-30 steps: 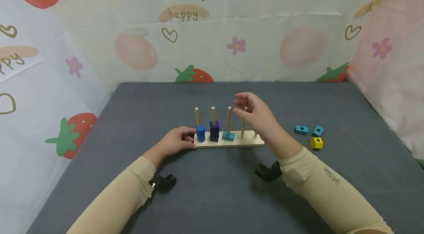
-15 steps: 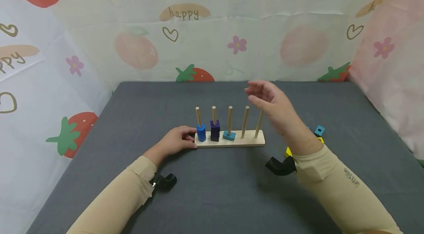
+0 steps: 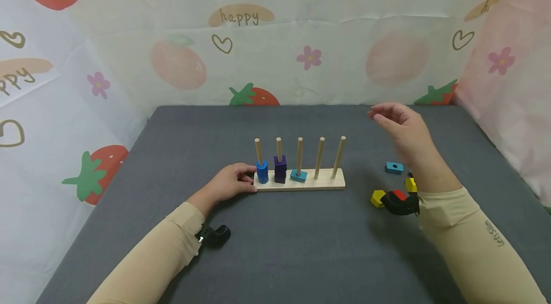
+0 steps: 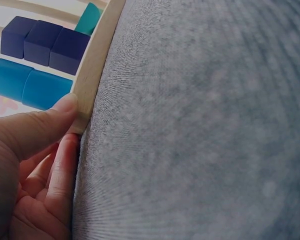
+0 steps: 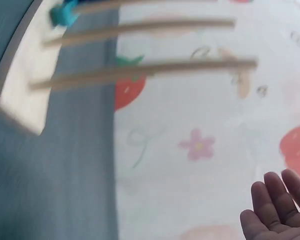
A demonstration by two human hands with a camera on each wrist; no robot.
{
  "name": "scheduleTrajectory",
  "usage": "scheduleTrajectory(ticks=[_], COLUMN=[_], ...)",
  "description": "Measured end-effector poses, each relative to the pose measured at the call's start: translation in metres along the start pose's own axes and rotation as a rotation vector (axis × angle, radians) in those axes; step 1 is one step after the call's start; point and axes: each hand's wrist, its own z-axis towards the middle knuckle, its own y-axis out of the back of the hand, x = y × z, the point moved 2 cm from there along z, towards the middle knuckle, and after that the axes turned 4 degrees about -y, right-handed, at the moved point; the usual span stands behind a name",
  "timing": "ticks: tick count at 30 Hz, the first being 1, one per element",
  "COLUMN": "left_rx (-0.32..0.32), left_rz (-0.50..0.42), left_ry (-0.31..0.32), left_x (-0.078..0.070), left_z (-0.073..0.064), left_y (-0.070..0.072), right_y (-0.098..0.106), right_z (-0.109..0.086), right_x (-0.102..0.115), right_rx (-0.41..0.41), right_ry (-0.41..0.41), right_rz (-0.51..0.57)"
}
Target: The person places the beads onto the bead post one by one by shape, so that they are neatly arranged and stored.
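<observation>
A wooden peg board (image 3: 325,183) with several upright pegs stands mid-table. My left hand (image 3: 232,179) grips its left end; in the left wrist view the thumb (image 4: 65,107) presses the board edge and the other fingers curl by its end. Two blue cylinders (image 4: 27,82) sit on the leftmost peg, three purple cubes (image 4: 42,44) on the second, and a teal block (image 3: 298,176) on the third. The two right pegs are bare. Raised to the right of the board, my right hand (image 3: 406,134) holds nothing, its fingers (image 5: 277,197) loosely bent.
Below my right hand lie a teal block (image 3: 394,168), a yellow block (image 3: 411,185), another yellow block (image 3: 377,198) and a red piece (image 3: 399,194), partly hidden by the black wrist camera (image 3: 400,204). A patterned cloth (image 3: 275,55) hangs behind the grey table (image 3: 275,246).
My right hand has moved away from the pegs, to the right and slightly up, uncovering the rightmost peg. The left hand and the board have stayed put.
</observation>
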Motion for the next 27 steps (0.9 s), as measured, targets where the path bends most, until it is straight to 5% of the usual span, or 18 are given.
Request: scheduleTrajectory(ticks=[4, 10, 18, 27], left_rx=[0.001, 0.006, 0.001, 0.002], left_rz=[-0.004, -0.005, -0.006, -0.004], left_ry=[-0.002, 0.002, -0.009, -0.008], left_x=[0.000, 0.001, 0.000, 0.000], left_z=[0.000, 0.000, 0.000, -0.001], left_y=[0.000, 0.001, 0.001, 0.001], right_y=[0.019, 0.041, 0.056, 0.056], right_z=[0.005, 0.007, 0.010, 0.008], right_x=[-0.027, -0.061, -0.093, -0.105], right_rx=[-0.019, 0.054, 0.221, 0.386], right_ry=[-0.129, -0.224, -0.307, -0.339], right_rz=[-0.162, -0.305, -0.354, -0.381])
